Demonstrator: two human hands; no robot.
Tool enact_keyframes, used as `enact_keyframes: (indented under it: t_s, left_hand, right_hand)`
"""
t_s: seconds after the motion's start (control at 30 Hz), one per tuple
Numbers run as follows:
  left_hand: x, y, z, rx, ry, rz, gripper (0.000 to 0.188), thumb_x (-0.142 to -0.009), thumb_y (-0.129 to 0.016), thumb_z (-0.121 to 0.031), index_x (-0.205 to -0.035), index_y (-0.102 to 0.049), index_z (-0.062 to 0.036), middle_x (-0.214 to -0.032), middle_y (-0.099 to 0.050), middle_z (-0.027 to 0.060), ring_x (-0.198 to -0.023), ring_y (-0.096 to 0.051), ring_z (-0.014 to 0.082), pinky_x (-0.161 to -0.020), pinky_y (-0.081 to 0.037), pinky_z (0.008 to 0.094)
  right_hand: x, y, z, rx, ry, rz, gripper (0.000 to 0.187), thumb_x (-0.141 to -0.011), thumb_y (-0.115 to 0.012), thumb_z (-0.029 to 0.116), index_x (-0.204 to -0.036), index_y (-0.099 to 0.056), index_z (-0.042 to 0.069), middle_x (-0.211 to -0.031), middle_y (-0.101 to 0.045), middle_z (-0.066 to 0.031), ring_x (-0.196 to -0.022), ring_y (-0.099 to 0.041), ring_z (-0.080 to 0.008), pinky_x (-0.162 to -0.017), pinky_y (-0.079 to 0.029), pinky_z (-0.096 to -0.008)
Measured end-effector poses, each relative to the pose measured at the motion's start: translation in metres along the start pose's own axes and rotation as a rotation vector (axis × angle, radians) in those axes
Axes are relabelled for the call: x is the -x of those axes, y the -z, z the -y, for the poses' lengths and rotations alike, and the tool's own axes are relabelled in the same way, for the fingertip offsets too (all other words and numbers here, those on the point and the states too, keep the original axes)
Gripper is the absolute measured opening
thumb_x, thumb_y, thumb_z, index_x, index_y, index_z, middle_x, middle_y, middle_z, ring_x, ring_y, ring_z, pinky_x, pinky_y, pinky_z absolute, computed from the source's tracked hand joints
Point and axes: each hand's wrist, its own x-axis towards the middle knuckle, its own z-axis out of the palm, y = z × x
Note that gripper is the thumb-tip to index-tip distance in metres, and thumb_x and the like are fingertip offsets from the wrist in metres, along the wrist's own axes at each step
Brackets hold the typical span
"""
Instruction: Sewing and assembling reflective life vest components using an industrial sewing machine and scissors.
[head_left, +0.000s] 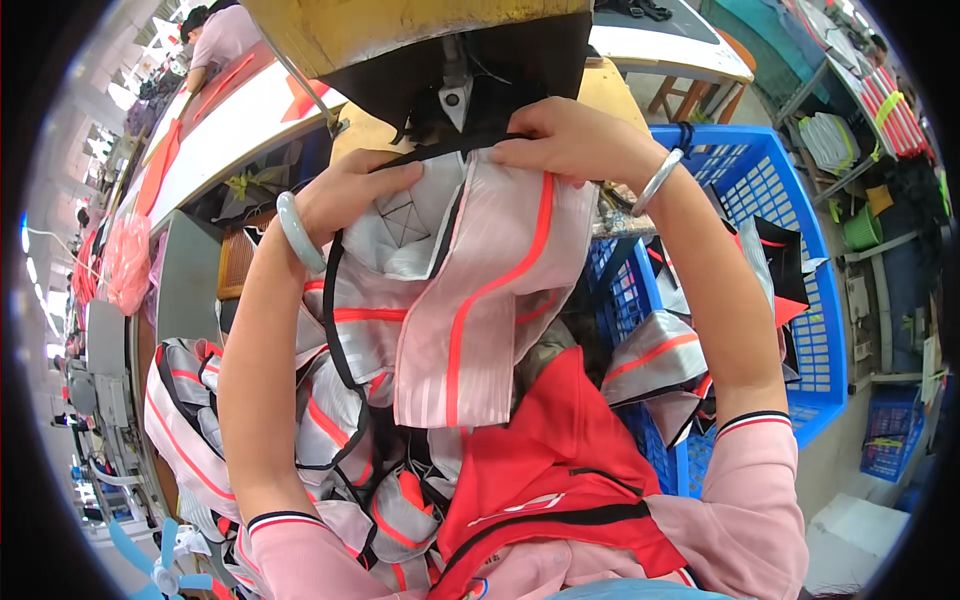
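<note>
Both my hands hold a sewn piece of light grey fabric (500,290) by its upper edge. It has orange-red stripes and black binding, and hangs down toward my lap. My left hand (345,195) pinches its left upper corner, thumb on top, beside a patch with a stitched cross. On the black-bound edge farther right, my right hand (590,145) has thumb and fingers closed. Just beyond that edge, a pointed metal part (455,95) hangs under the yellow machine head (420,30). The fingertips beneath the fabric are hidden.
Similar striped pieces (330,410) lie heaped at my left and against my red apron (550,430). A blue plastic basket (815,290) at my right holds more of them. A long white table (170,195) runs far left, where another person (225,45) leans over it.
</note>
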Motion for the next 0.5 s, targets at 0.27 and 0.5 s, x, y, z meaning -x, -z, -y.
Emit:
enact_keyframes:
  t_s: [0.27,0.5]
  left_hand:
    - [0.002,0.006,-0.01,0.033,0.043,-0.023,0.041,-0.091,-0.065,-0.027,-0.118,-0.062,0.0042,-0.108,-0.066,0.0066,-0.096,-0.06,0.0137,-0.086,-0.047,0.0273]
    - [0.004,0.007,-0.015,0.051,0.026,-0.036,0.041,-0.092,-0.064,-0.03,-0.116,-0.063,0.0032,-0.101,-0.065,0.0035,-0.088,-0.059,0.0093,-0.08,-0.049,0.0243]
  right_hand:
    - [-0.009,0.007,0.007,-0.011,-0.009,0.045,0.041,-0.088,-0.064,0.045,-0.093,-0.068,0.004,-0.064,-0.053,0.0003,-0.052,-0.047,-0.0082,-0.046,-0.04,-0.0227]
    - [-0.011,0.01,0.003,-0.019,0.013,0.03,0.039,-0.088,-0.065,0.044,-0.091,-0.069,0.005,-0.064,-0.052,0.003,-0.054,-0.044,-0.0057,-0.046,-0.037,-0.0203]
